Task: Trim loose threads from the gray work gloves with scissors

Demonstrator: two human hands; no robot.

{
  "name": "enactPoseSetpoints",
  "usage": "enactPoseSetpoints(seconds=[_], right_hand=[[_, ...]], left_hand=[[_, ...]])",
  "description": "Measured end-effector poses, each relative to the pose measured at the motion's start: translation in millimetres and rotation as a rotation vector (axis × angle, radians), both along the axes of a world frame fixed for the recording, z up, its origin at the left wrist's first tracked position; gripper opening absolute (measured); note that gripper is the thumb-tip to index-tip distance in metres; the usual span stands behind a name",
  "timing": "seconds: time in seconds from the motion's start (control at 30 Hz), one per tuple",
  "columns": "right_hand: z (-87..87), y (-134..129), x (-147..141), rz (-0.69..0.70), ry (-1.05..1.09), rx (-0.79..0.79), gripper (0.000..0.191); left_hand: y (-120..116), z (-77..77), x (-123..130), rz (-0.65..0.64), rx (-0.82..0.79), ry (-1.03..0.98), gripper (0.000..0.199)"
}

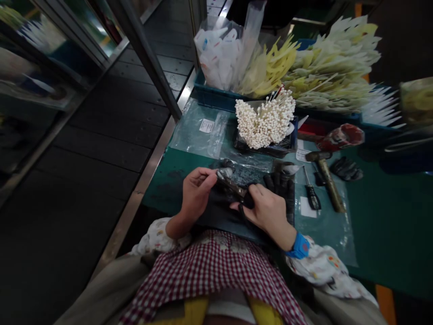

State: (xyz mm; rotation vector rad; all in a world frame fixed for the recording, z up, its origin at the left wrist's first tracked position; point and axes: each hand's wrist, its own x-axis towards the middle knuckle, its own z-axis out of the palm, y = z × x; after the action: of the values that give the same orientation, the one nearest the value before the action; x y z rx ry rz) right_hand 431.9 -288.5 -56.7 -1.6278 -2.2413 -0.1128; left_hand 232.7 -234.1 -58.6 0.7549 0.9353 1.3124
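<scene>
Scissors (pixel 237 188) with black handles are held in my right hand (pixel 270 212), their blades pointing left toward my other hand. My left hand (pixel 198 192) is closed in a pinch at the blade end, beside a small pale grey piece (pixel 225 173); whatever lies between its fingertips is too small to make out. Just right of the scissors lies a black glove (pixel 287 192). Beyond my hands, a bunch of white bead-tipped stems (pixel 265 119) rests on a dark tray (pixel 292 143).
A hammer (pixel 328 180), a screwdriver (pixel 312 192) and a red container (pixel 343 136) lie at the right. Blue crates (pixel 216 97) behind hold bagged white pieces and yellow-green leaf shapes (pixel 331 72). A metal post (pixel 149 58) stands at the left.
</scene>
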Motion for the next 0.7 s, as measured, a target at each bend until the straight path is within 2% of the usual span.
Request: enactPoseSetpoints(seconds=[0.13, 0.27, 0.47, 0.7], right_hand=[[1.0, 0.5, 2.0, 0.001, -0.038, 0.030, 0.073], [-0.4, 0.4, 3.7, 0.003, -0.060, 0.007, 0.076], [-3.6, -0.4, 6.7, -0.054, -0.076, -0.054, 0.078], [0.5, -0.4, 7.8, -0.089, -0.100, -0.021, 0.079]], left_hand=[[3.8, 3.5, -0.9, -0.133, -0.142, -0.168, 0.040], [7.5, 0.0, -5.3, -0.217, -0.206, -0.206, 0.042], [10.1, -7.0, -6.3, -0.206, -0.218, -0.134, 0.044], [5.4, -5.3, 6.2, -0.083, -0.182, -0.142, 0.053]])
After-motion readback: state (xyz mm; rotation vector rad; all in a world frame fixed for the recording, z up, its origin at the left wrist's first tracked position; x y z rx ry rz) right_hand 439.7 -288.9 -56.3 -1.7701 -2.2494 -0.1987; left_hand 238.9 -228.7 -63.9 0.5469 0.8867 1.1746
